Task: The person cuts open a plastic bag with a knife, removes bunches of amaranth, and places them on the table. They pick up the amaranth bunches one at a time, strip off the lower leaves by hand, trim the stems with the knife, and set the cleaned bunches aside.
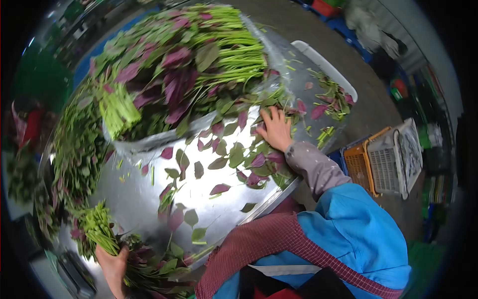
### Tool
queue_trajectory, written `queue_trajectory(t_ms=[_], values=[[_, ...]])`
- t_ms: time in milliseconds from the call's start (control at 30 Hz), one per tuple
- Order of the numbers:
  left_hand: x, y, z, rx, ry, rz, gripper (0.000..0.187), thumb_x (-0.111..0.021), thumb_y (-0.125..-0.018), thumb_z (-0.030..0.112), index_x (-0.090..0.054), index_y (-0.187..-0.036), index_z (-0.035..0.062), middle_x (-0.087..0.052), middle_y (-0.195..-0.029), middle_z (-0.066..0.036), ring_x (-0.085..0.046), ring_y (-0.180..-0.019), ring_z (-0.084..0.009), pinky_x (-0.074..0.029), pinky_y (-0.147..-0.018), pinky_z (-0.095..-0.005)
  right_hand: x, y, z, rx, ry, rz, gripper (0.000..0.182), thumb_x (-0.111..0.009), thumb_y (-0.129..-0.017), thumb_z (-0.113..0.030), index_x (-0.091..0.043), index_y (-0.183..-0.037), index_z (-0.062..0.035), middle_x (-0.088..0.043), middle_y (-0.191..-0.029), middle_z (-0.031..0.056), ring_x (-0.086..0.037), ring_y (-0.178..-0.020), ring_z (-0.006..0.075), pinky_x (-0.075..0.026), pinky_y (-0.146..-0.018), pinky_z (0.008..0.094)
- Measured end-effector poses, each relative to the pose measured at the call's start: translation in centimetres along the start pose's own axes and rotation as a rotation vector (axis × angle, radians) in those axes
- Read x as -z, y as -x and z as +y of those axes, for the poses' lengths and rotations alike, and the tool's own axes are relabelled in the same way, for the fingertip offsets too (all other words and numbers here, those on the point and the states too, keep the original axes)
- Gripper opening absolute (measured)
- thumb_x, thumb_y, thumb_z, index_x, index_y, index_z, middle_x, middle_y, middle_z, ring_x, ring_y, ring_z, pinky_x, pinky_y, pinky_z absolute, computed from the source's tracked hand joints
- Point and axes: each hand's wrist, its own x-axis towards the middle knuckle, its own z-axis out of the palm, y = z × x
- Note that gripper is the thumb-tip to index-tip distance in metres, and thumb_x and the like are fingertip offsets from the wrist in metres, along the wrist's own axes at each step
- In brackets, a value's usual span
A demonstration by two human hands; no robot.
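**Sorting greens on the steel table**

At the lower left of the frame my left hand (112, 266) is wrapped around a bundle of greens (102, 234), fingers curled tight on the stems, whose cut ends stick up above my fist while the purple and green leaves trail out to the right of it. Above, along the left edge, more leafy stalks (74, 144) lie heaped. The steel table (144, 199) in the middle is strewn with loose leaves (219, 162). At the top centre a big pile of stalks (189, 60) rests on clear plastic sheeting. Right of centre my right hand (275, 130) lies palm down, fingers spread, on scattered leaves at the foot of that pile. Far right, an orange crate (359, 162) stands on the floor
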Motion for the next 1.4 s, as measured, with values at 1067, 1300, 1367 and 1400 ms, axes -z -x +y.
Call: queue_trajectory(t_ms=[1067,1300,1367,1400], values=[[-16.0,-8.6,7.4,-0.006,0.694,-0.64,0.025,-0.067,-0.065,0.01,-0.052,-0.081,-0.0025,-0.055,-0.07,-0.005,-0.05,-0.065,-0.012,-0.041,-0.06,-0.0267,11.2,6.9,-4.1,-0.369,-1.964,-1.267,0.043,-0.054,-0.071,-0.022,-0.045,-0.107,-0.0008,-0.054,-0.082,0.0093,-0.055,-0.073,0.0211,-0.046,-0.066,0.0338],[-18.1,-8.3,7.4,-0.299,0.438,-0.435,0.038,-0.07,-0.066,0.024,-0.056,-0.092,-0.0002,-0.062,-0.083,-0.012,-0.059,-0.078,-0.0233,-0.044,-0.071,-0.0327,11.7,3.4,-7.2,0.21,-1.129,-0.833,0.03,-0.064,-0.074,-0.024,-0.051,-0.091,-0.0038,-0.05,-0.061,0.0024,-0.05,-0.056,0.0131,-0.039,-0.055,0.0272],[-17.9,-8.2,7.7,-0.242,0.405,-0.493,0.044,-0.069,-0.067,0.03,-0.057,-0.096,0.0013,-0.062,-0.09,-0.016,-0.059,-0.086,-0.0282,-0.044,-0.077,-0.0349,12.5,2.7,-8.2,0.319,-1.106,-0.551,0.03,-0.063,-0.076,-0.026,-0.052,-0.093,-0.0044,-0.051,-0.061,0.0085,-0.052,-0.055,0.0176,-0.04,-0.055,0.0298],[-17.8,-8.1,8.0,-0.255,0.359,-0.466,0.044,-0.069,-0.067,0.032,-0.057,-0.097,0.0019,-0.062,-0.09,-0.016,-0.059,-0.086,-0.0291,-0.044,-0.076,-0.0354,12.0,2.6,-8.3,0.369,-1.089,-0.466,0.028,-0.062,-0.076,-0.025,-0.052,-0.091,-0.0048,-0.05,-0.059,0.0103,-0.052,-0.055,0.023,-0.04,-0.052,0.0335]])
